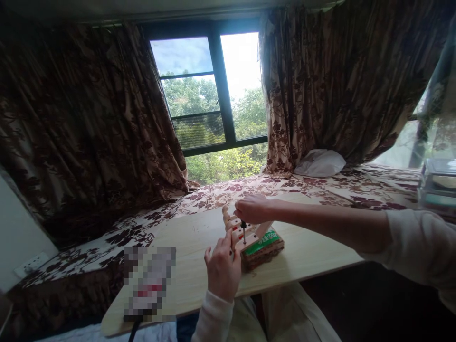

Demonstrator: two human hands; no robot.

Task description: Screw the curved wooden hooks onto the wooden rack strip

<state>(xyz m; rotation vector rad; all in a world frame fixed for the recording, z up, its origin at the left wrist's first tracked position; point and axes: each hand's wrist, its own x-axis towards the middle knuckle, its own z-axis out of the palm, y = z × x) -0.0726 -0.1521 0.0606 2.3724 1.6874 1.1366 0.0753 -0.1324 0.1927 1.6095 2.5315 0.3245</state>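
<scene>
My right hand point(253, 209) is closed around the handle of a screwdriver point(244, 233). Its shaft points straight down, and the tip meets a pale slatted wooden piece point(250, 239) with dark holes. That piece lies on a block-like package point(262, 251) with a green printed label and brown sides. At the near left edge of the wood, my left hand point(223, 270) grips it with thumb and fingers. The wavy far end of the wooden piece shows just left of my right hand. A screw under the tip is too small to make out.
The package rests on a light wooden table point(192, 237). A blurred-out object point(151, 285) with a black cable lies at the table's left. Behind are a flower-patterned covered ledge point(213, 194), a white bag point(320, 163), curtains and a window. A clear box point(438, 185) stands far right.
</scene>
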